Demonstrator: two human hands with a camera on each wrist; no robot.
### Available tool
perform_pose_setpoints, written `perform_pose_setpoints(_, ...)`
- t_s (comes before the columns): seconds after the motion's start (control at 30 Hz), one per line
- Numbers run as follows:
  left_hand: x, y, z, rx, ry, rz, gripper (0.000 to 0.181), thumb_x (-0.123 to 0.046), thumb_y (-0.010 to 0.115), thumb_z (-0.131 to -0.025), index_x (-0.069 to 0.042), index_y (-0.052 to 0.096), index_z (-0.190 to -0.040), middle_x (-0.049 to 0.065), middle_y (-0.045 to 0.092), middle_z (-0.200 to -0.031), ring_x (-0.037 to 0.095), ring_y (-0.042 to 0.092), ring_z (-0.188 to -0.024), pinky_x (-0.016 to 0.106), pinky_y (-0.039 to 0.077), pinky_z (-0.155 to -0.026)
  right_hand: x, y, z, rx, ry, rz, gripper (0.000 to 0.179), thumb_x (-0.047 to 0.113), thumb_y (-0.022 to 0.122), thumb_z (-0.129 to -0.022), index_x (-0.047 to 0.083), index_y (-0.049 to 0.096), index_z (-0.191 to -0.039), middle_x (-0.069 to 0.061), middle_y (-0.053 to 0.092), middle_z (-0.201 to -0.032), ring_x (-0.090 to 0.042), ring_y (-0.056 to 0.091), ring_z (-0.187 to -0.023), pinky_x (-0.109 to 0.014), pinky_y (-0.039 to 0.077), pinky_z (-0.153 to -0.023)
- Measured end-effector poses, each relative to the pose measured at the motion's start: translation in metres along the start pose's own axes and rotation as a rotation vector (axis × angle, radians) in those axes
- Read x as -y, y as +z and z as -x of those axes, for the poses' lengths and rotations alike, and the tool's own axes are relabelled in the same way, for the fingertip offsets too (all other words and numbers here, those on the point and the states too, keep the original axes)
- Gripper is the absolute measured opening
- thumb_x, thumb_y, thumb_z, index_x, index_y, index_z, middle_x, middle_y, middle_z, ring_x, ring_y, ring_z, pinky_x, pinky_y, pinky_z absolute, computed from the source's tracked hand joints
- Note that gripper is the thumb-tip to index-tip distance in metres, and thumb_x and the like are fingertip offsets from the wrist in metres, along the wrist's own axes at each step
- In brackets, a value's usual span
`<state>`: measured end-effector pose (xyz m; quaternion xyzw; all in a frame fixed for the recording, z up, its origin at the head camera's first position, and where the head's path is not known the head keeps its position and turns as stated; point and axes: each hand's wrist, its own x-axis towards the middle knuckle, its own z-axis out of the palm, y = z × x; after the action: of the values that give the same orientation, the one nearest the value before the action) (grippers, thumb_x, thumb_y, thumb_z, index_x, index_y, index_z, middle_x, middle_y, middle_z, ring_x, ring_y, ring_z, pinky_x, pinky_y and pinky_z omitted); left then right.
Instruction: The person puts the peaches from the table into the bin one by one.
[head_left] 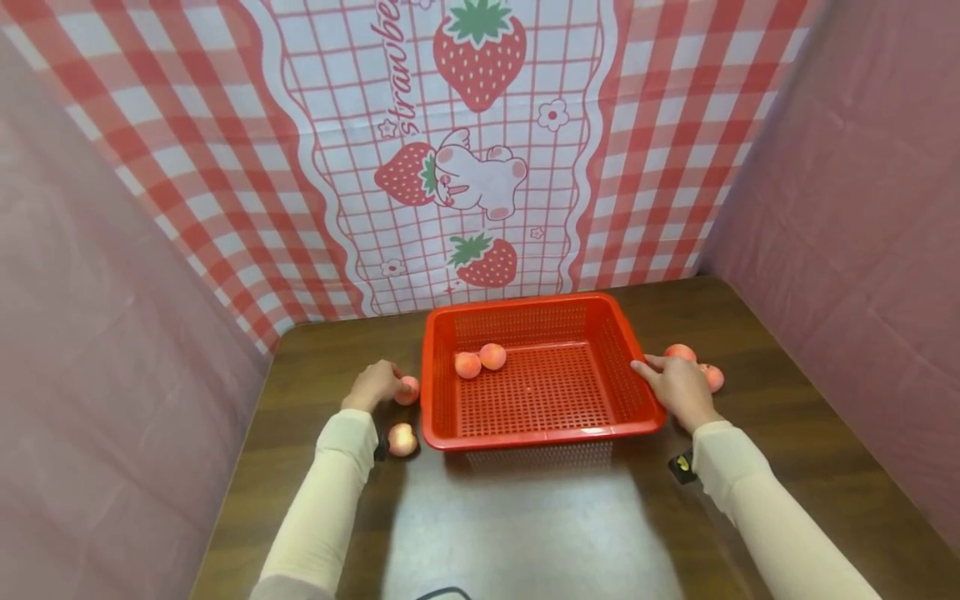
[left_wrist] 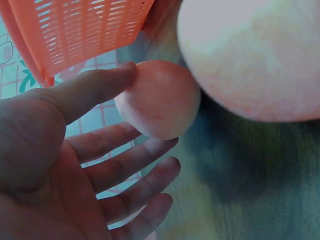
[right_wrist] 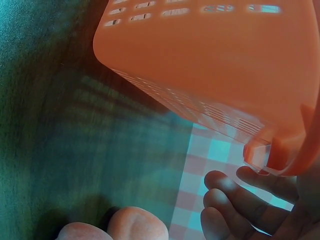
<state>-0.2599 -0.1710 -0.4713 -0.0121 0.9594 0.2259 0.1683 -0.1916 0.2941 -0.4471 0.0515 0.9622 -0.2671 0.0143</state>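
Observation:
My left hand (head_left: pixel 375 385) is at the basket's left side, its thumb and fingertips pinching a peach (left_wrist: pixel 161 102) low over the table. A second peach (head_left: pixel 402 440) lies nearer to me, beside the left wrist; it looms large in the left wrist view. The red plastic basket (head_left: pixel 540 436) has perforated walls and contains two peaches, one (head_left: pixel 468 365) next to the other (head_left: pixel 492 357). With its thumb over the rim and its fingers outside, my right hand (head_left: pixel 681 390) holds the basket's right edge.
Two more peaches (head_left: pixel 712 377) (right_wrist: pixel 138 225) lie on the brown wooden table (head_left: pixel 795 467), right of the basket. A checked strawberry cloth (head_left: pixel 480 150) hangs behind the table, with pink cloth on both sides. Part of a dark cable (head_left: pixel 444 592) shows at the front edge.

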Motion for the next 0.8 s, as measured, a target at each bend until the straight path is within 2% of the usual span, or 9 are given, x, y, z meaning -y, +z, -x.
perform_pose_setpoints(0.2,0.000,0.002,-0.002,-0.030,0.023,-0.014,0.038,-0.033,0.073,-0.084,-0.003,0.070,-0.107,0.015,0.071,-0.106,0.032,0.064,-0.094,0.045,0.051,-0.085,0.000,0.000,-0.001,0.005,0.001,-0.017,0.057,0.040,0.058,-0.096,-0.004,0.056,-0.132,-0.007,0.068,-0.066,-0.018,0.056,-0.060,-0.028,0.041,-0.058)
perform_pose_setpoints(0.43,0.000,0.002,0.000,-0.021,0.002,-0.005,0.037,-0.032,0.071,-0.083,-0.004,0.069,-0.108,0.015,0.070,-0.108,0.031,0.063,-0.095,0.044,0.051,-0.087,0.000,0.000,0.001,0.008,0.003,-0.010,0.057,0.039,0.058,-0.096,-0.006,0.056,-0.131,-0.009,0.067,-0.065,-0.019,0.054,-0.057,-0.029,0.039,-0.056)
perform_pose_setpoints(0.8,-0.006,-0.014,0.002,-0.122,0.022,0.013,0.039,-0.032,0.070,-0.082,-0.001,0.069,-0.107,0.019,0.070,-0.108,0.036,0.065,-0.096,0.048,0.051,-0.086,-0.001,0.000,0.000,-0.005,-0.003,-0.005,0.056,0.039,0.058,-0.096,-0.006,0.057,-0.130,-0.014,0.069,-0.072,-0.020,0.056,-0.059,-0.029,0.040,-0.057)
